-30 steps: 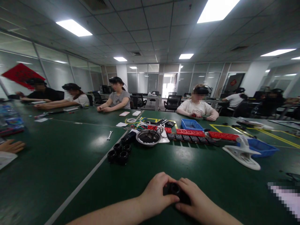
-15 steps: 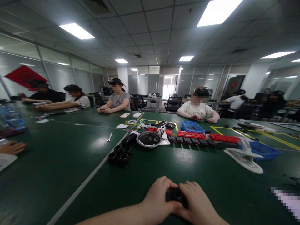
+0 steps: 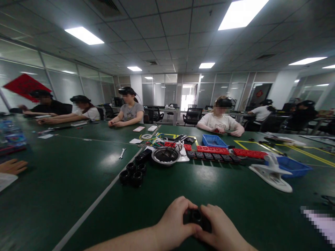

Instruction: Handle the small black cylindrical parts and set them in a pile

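Note:
Near the front edge of the green table, my left hand and my right hand meet around a small black part with a round opening on top. Fingers and thumbs of both hands wrap its two sides, and much of it is covered by them. Beyond and to the left of my hands, a cluster of several black cylindrical parts stands on the table. A round metal bowl holding black things is just behind them.
A white clamp-like stand and a blue tray lie at the right. Red strips, cables and another blue tray fill the middle. A wrench lies left. Another person's hand rests at the left edge.
The view has shifted very slightly. Both my hands stay around the black part, which shows a little more between them now.

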The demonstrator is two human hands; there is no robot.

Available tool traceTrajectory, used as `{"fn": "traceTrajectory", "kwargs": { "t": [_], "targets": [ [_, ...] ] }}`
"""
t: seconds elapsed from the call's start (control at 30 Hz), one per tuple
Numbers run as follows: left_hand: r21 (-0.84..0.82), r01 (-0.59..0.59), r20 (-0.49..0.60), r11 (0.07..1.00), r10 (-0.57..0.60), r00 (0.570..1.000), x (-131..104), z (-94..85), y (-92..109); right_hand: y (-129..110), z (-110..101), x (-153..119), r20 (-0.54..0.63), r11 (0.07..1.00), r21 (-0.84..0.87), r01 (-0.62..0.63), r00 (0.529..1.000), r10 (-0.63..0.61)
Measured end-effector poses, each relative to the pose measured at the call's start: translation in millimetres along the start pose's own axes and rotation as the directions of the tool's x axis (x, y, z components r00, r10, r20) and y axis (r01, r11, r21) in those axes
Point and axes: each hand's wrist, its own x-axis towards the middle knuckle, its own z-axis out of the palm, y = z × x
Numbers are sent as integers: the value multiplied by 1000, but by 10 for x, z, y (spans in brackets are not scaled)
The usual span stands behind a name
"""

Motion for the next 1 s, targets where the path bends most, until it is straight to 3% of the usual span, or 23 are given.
{"fn": "traceTrajectory", "kwargs": {
  "t": [0.13, 0.33, 0.47, 0.63, 0.77, 1.0],
  "targets": [
    [10, 32, -20, 999, -32, 999, 11, 19, 2, -76, 14, -28, -64, 997, -74, 24, 998, -29],
    [-27, -9, -3, 1000, 9, 1000, 11, -2, -27, 4, -147, -38, 87, 984, 153, 96, 990, -110],
    [-29, -33, 17, 999, 34, 999, 9, 5, -24, 61, -132, -11, 126, 980, 178, 89, 986, -112],
    [-4, 16, -50, 1000, -16, 999, -2, 58, -4, 26, 38, 14, -9, 999, 44, 26, 1000, -25],
    [3, 19, -80, 1000, -19, 997, 7, 68, -12, -46, 56, 5, -62, 997, -61, 38, 997, -42],
    [-63, -12, 3, 998, 12, 1000, 14, 17, -11, 41, -163, -9, 117, 966, 223, 130, 980, -159]
  ]
}}
